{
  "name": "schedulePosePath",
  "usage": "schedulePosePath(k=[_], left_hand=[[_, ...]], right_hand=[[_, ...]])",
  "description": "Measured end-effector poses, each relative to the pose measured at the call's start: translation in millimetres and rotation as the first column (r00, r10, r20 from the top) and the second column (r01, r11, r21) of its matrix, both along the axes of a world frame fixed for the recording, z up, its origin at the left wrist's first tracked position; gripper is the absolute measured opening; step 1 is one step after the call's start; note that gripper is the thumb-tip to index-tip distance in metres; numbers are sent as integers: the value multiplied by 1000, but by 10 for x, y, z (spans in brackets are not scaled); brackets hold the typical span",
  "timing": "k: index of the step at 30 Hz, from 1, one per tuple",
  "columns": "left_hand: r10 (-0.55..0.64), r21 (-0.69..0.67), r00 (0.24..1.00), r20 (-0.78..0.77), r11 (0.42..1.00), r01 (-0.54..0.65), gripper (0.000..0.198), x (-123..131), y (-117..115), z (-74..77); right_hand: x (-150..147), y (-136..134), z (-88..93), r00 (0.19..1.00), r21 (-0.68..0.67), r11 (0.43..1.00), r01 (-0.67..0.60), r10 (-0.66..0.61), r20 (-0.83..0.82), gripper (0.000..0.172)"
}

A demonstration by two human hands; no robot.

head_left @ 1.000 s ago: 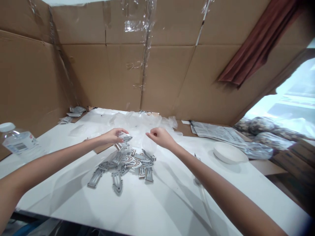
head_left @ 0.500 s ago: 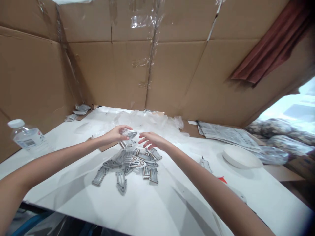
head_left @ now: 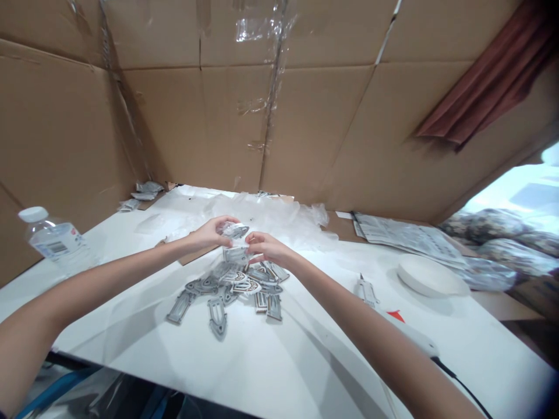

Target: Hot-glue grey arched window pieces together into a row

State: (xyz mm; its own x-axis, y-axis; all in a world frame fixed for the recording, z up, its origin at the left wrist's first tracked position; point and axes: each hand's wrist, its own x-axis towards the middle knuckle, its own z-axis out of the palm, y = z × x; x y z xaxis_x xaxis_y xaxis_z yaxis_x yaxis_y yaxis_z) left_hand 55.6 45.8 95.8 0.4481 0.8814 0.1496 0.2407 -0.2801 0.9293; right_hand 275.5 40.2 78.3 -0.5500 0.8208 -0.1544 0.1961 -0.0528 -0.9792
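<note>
Logging taped cardboard sheets [head_left: 236,116] standing along the far side of a white surface [head_left: 109,343], with a dark red curtain [head_left: 480,87] hanging at upper right. Noting crumpled clear plastic [head_left: 271,214] lying at the far edge, a newspaper [head_left: 406,241] lying at right beside a round white dish [head_left: 430,274], and a water bottle [head_left: 55,241] standing at left. Recording a loose heap of flat grey-and-white pieces [head_left: 231,285] lying mid-surface, directly below both hands. Finding the left hand [head_left: 213,233] curling closed, grasping a grey piece [head_left: 236,231] at the fingertips, just above the heap. Finding the right hand [head_left: 267,247] closing on a second grey piece [head_left: 236,254], holding it just beside the first. Noting a small metal tool [head_left: 365,290] and a white corded device [head_left: 414,337] lying near the right forearm [head_left: 345,302].
</note>
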Motion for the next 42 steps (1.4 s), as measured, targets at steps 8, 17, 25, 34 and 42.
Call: schedulePosePath(k=[8,17,25,34,42], left_hand=[[16,48,999,-36,999,-14,62,15,14,-21],[115,-20,974,-194,992,-121,34,-319,5,-299],[99,-101,966,-241,987,-127,29,-342,-44,-418],[28,-150,999,-42,988,-34,59,-237,-97,36],[12,-193,998,54,981,-1,61,-129,-202,301]], right_hand=[[-37,93,-111,988,187,981,-42,13,154,12],[141,77,-96,992,361,932,-35,-10,122,20],[178,-33,59,992,448,886,122,-129,-14,28],[28,10,17,960,416,900,127,-217,176,25],[-280,-130,184,957,321,945,-56,-41,287,24]])
